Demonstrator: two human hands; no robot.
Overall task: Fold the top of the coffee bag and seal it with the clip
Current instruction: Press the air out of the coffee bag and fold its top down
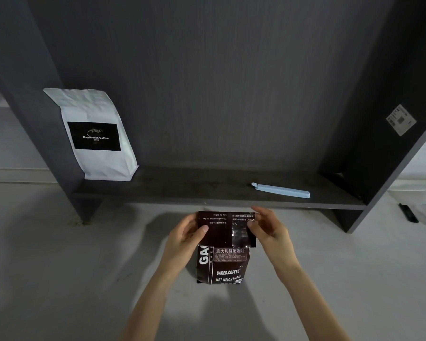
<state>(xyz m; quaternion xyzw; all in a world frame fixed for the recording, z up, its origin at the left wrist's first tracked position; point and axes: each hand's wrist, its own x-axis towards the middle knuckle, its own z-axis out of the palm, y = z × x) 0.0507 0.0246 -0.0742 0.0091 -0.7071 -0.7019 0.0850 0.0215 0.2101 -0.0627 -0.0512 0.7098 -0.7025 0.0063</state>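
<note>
Both hands hold the dark coffee bag above the floor, its top flap folded down. The left hand pinches the flap's left edge, the right hand grips its right edge. The pale blue clip lies on the shelf beyond, well apart from the right hand.

Plenty of open air between the hands and the shelf, so reaching forward looks easy. The blue clip lies alone on the right part of the board, with bare wood all around it. The only other thing up there is the white coffee bag, leaning in the far left corner, well apart. The dark side panel closes off the right end, near the clip's tip. Both hands are busy with the dark coffee bag.
</note>
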